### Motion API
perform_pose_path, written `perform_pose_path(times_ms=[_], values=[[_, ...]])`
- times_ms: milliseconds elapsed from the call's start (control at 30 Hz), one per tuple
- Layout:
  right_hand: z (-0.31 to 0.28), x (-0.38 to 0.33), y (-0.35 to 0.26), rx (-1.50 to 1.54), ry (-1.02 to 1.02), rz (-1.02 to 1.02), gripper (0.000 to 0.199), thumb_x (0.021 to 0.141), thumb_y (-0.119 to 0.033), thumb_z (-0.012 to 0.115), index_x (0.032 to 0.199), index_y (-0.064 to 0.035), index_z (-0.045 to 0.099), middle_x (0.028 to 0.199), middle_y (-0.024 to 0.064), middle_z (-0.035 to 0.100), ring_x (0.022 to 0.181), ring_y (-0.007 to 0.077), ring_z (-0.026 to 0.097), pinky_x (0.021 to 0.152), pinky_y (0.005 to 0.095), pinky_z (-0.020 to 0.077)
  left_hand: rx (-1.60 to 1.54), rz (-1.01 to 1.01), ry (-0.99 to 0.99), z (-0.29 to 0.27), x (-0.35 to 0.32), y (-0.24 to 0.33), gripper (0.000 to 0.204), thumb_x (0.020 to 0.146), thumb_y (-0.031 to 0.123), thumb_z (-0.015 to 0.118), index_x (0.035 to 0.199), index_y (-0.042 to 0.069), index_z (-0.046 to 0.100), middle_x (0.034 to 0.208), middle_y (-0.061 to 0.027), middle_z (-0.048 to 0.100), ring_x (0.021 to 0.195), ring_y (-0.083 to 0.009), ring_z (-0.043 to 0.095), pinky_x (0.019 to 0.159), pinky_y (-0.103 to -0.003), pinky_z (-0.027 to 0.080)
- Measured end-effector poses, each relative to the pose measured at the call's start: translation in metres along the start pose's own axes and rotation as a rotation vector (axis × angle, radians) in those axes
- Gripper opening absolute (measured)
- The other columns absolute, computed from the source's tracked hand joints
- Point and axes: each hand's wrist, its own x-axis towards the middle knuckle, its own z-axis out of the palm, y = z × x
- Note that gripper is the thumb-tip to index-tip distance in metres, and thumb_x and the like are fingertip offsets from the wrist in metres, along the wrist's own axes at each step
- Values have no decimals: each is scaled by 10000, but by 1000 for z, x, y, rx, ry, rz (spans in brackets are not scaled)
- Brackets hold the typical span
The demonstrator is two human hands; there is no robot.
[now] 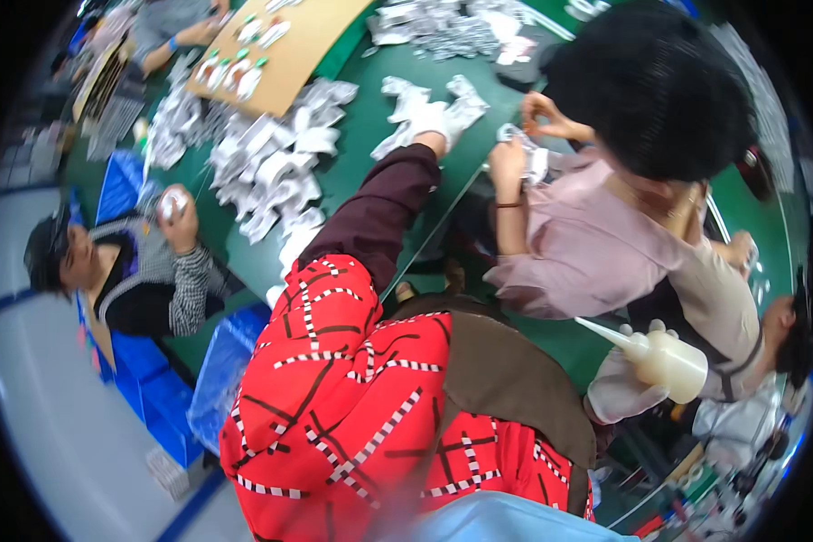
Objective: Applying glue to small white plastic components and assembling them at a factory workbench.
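My left hand (432,123), in a white glove, reaches far across the green table onto a small group of crumpled white pieces (465,104). Glove and pieces are alike in colour, so its fingers do not stand out and I cannot tell whether they grip anything. At the right, my right hand (621,384), also gloved, is closed around a squeeze bottle (673,364). The bottle is pale and translucent, with a long thin nozzle. It lies tilted in the hand, nozzle toward the upper left.
A heap of white pieces (266,167) covers the table's left part, beside a tan board (289,45) bearing small items. Close on my right, a co-worker in a pink top (596,226) handles a white piece. Another person (135,280) sits at the left near a blue bin (230,370).
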Motion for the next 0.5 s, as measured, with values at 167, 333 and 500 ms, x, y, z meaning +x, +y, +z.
perform_pose_path(times_ms=[167,333,500], values=[[18,5,17,129,-93,71,673,792,-421,497,1242,10,244,1239,196,338,1018,286,472,900,460,367,-412,-118,312,-39,-86,-75,351,657,310,560,938,104,609,961,-131,577,920,-283,531,808,-360,412],[32,0,25,258,-228,147,659,772,-361,551,1249,-17,253,1241,153,343,1117,297,388,906,513,346,-81,-128,481,-79,-160,-184,174,653,188,564,796,107,623,811,-155,588,747,-319,564,671,-383,448],[44,-18,24,367,-368,220,653,763,-335,571,1246,-20,264,1225,152,354,1172,289,315,919,512,317,-53,-410,-137,-91,-189,-217,252,609,202,579,825,90,643,828,-135,611,776,-264,586,722,-327,446]])
